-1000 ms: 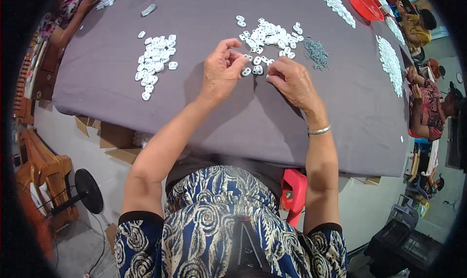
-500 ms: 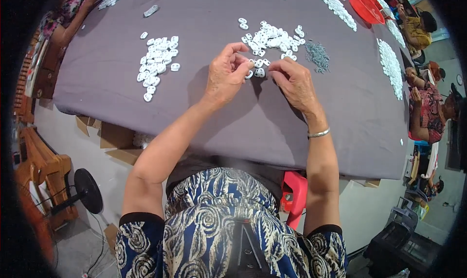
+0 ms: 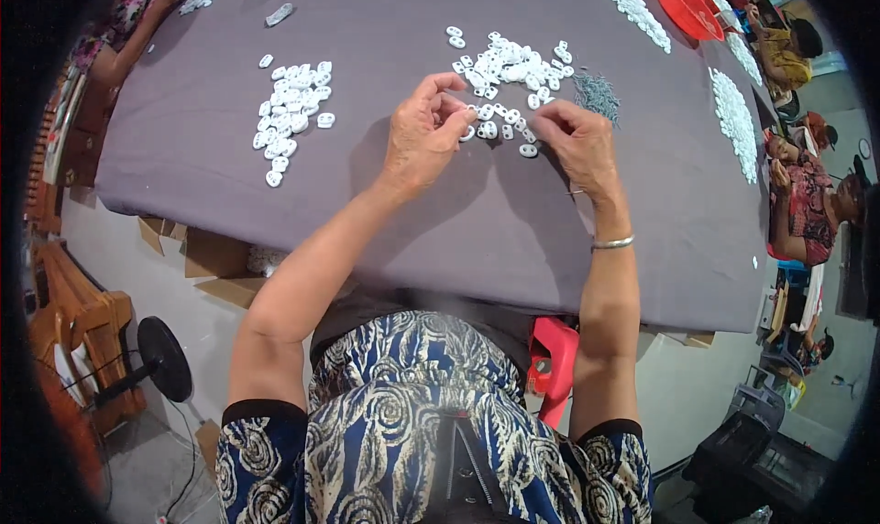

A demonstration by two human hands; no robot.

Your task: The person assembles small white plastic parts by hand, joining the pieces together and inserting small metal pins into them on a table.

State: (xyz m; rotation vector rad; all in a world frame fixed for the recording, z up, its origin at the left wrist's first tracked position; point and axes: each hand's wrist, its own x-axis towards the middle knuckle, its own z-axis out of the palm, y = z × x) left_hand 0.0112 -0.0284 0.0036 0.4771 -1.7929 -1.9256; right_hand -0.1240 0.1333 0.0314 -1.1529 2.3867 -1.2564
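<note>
Both of my hands are over the table around a loose cluster of small white oval plastic pieces (image 3: pixel 509 131), each with two dark holes. My left hand (image 3: pixel 424 139) pinches at the cluster's left side; a white piece shows at the thumb tip, and the index finger is raised. On the right side, my right hand (image 3: pixel 582 148) has its fingers bent and drawn together near the pieces; anything between them is hidden. Just beyond lies a larger heap of white pieces (image 3: pixel 510 63), and beside it a pile of thin grey pins or screws (image 3: pixel 597 98).
Another white heap (image 3: pixel 291 110) lies to the left on the grey cloth-covered table (image 3: pixel 394 235). Farther off are a crumpled pale object (image 3: pixel 279 14), a red basin (image 3: pixel 687 6) and long white heaps (image 3: pixel 733 121). Other people sit along the table. A red stool (image 3: pixel 555 364) stands below its near edge.
My right hand has moved right and slightly back toward me, uncovering several white pieces between the hands. My left hand stays nearly in place.
</note>
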